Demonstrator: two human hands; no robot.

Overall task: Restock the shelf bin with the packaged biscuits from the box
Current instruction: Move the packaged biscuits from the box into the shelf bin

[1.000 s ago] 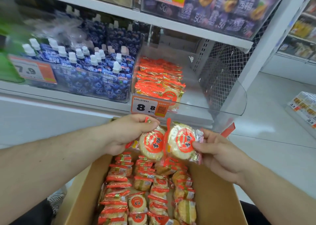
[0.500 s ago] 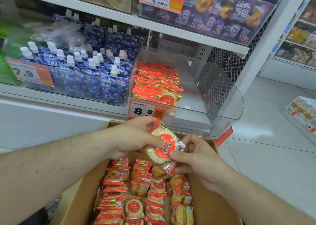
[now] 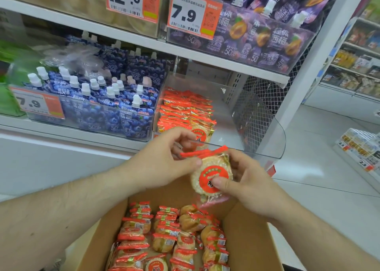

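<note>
There is a single view, from a wide-angle camera worn on the person's head, looking forward and down. It sits close above the open brown cardboard box [image 3: 248,235], whose near end runs off the bottom edge, and both bare forearms enter from the lower corners, so the left hand [image 3: 162,163] and right hand [image 3: 246,178] meet near the centre of the frame. Straight ahead and close stands the white metal shelf unit [image 3: 205,57] with the clear plastic shelf bin [image 3: 265,126] at mid-height. Straight lines bow towards the edges. To the right the view reaches across pale floor tiles [image 3: 320,161] to farther shelving.
</note>
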